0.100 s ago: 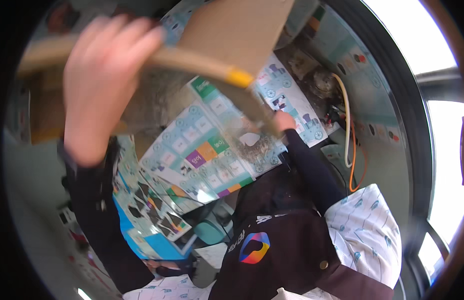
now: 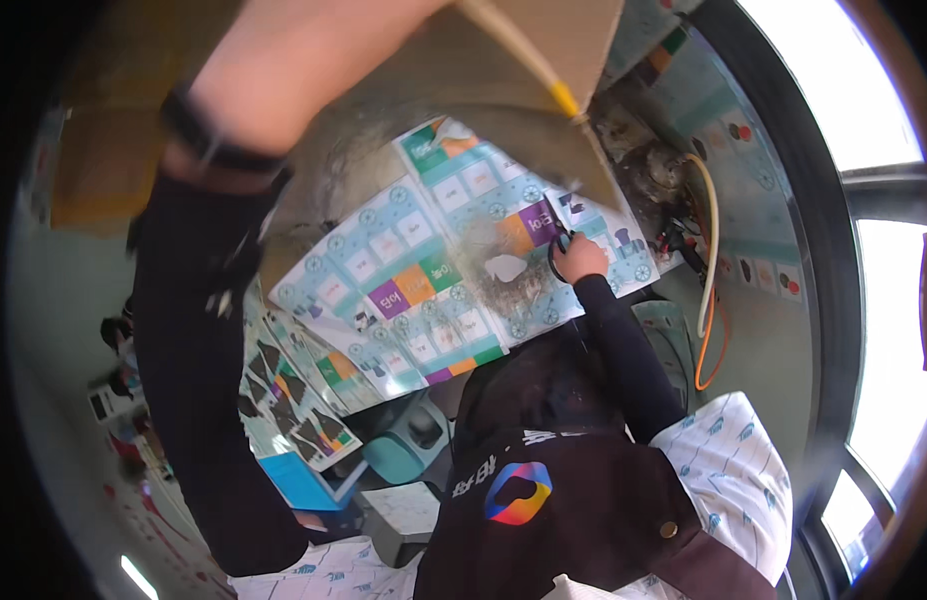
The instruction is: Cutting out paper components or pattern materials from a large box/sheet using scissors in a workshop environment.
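Observation:
My left hand (image 2: 318, 50) reaches up past the top edge, so its fingers are out of sight; a black band circles the wrist. Beside it runs a tan strip (image 2: 513, 38) with a yellow end, which looks like the edge of a lifted sheet. Dark, see-through-looking material hangs below that strip; I cannot make out what it is. Black-handled scissors (image 2: 556, 245) are in my right hand (image 2: 584, 260), its fingers closed round the handle. Their blades point up and away over a pale blue printed sheet (image 2: 388, 245) with coloured blocks and small pictures.
A cardboard panel (image 2: 553, 40) stands at the far side. At right, a cream hose (image 2: 711, 210) and an orange cord (image 2: 718, 340) hang near the window frame (image 2: 818, 200). Printed cut-out sheets (image 2: 293, 400), a blue box (image 2: 308, 480) and a teal container (image 2: 398, 452) lie nearer left.
My left hand has swung up and to the right, its fingers leaving the picture. The strip's yellow end has risen to the right, uncovering the scissors and more of the printed sheet.

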